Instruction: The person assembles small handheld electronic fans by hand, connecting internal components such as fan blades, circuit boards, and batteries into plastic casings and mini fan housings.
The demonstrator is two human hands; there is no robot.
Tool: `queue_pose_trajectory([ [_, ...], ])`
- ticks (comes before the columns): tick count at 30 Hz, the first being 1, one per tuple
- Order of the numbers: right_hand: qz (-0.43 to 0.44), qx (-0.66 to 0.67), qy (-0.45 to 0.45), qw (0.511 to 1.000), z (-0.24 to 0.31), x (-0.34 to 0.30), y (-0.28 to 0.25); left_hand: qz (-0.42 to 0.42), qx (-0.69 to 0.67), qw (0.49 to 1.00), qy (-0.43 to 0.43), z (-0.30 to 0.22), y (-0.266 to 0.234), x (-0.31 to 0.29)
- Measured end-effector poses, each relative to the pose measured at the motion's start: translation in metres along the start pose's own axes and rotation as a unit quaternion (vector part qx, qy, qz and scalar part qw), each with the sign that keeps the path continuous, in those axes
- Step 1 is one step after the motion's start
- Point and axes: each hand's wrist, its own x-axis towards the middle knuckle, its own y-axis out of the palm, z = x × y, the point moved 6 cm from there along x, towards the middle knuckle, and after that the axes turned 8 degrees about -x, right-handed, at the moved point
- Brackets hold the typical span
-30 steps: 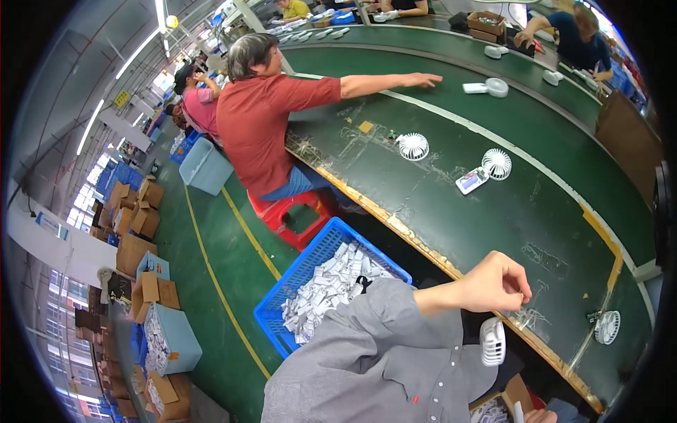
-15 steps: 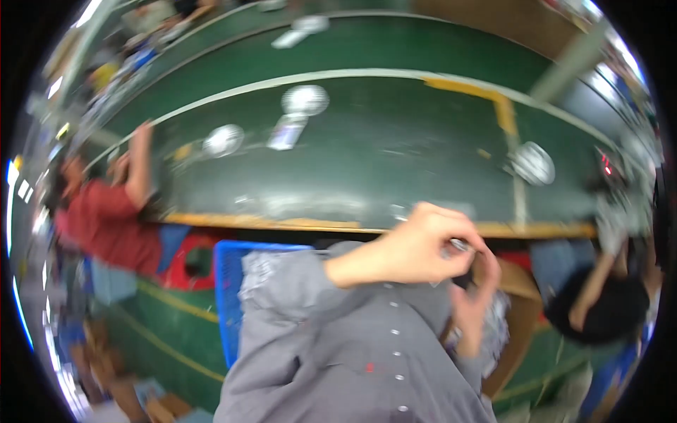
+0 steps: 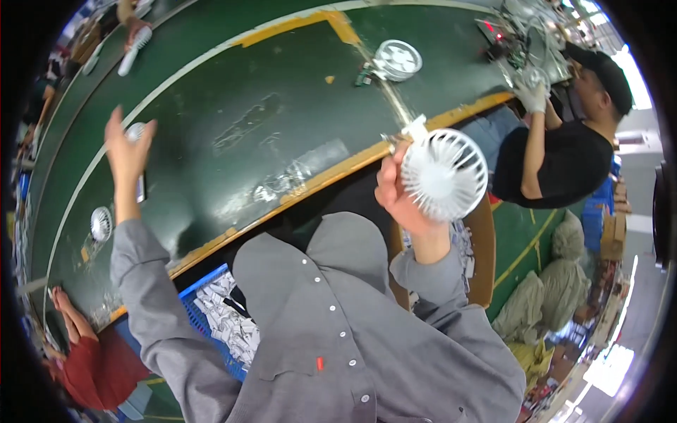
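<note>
at the middle right of the frame, we see the right hand (image 3: 405,201) with its fingers curled against the side of a white round plastic fan with a ribbed cage (image 3: 447,176), which is held up past the wooden edge of the dark green tabletop (image 3: 303,77). at the upper left, the left hand (image 3: 125,148) is spread, thumb and fingers well apart, over a second white fan with a round head (image 3: 135,131) that it partly covers (we cannot tell whether skin meets plastic there).

our first worry would be the raised fan: the grip seems to lie on one side of the smooth cage, so a loosened finger could let it drop, perhaps into the brown cardboard box (image 3: 483,261) below. squeezing too hard might bend the thin ribs instead.

on the left, an arm stretched this far could nudge the second fan away, or a sleeve might brush the small white caged fan (image 3: 101,224) lower down. near the top, the white fan with a green circuit board (image 3: 398,60) looks exposed; a careless sweep could, we judge, strain that board.
</note>
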Motion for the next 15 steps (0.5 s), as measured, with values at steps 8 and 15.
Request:
queue_pose_trajectory([
  [8,0.019,-0.038,-0.019,0.999,0.035,-0.001,-0.036,0.150,0.108,0.962,-0.201,0.049,0.043,-0.054],
  [15,-0.234,-0.321,-0.042,0.917,0.071,0.018,-0.084,0.237,-0.054,0.969,-0.051,-0.048,0.049,-0.042],
])
